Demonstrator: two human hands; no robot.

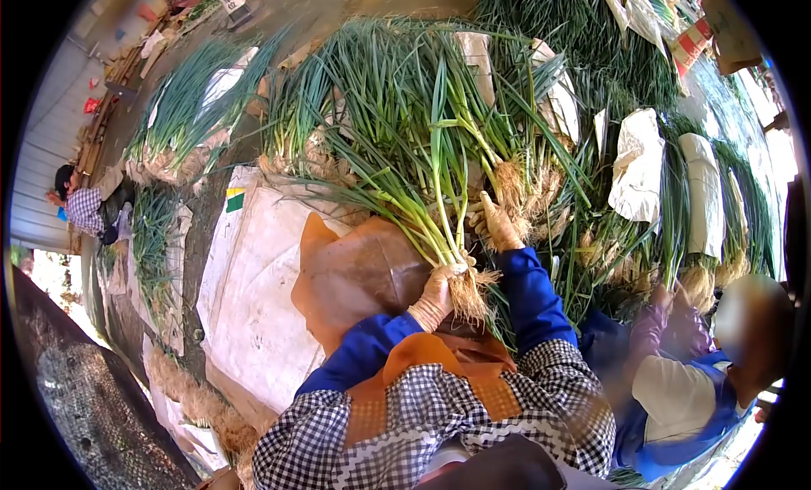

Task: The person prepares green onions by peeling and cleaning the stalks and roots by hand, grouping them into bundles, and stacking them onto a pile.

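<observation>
My left hand [432, 299] is closed around the white lower stalks of a small bunch of green onions [439, 228], just above their tangled pale roots [470, 297]. Their long leaves fan up and to the left over a large heap of green onions [380, 93]. My right hand [500, 223] is beside the root ends at the heap's near edge, its fingers apart and partly hidden among the stalks. Close to it are the hairy roots [510, 186] of another green onion. A brown apron [359, 266] covers my lap below the held bunch.
White sheeting [262, 279] lies to my left. More bundles [182, 122] rest at the far left, and others wrapped in white sacking [635, 165] are on the right. A co-worker [688, 380] sits close on my right; another person [84, 203] crouches far left.
</observation>
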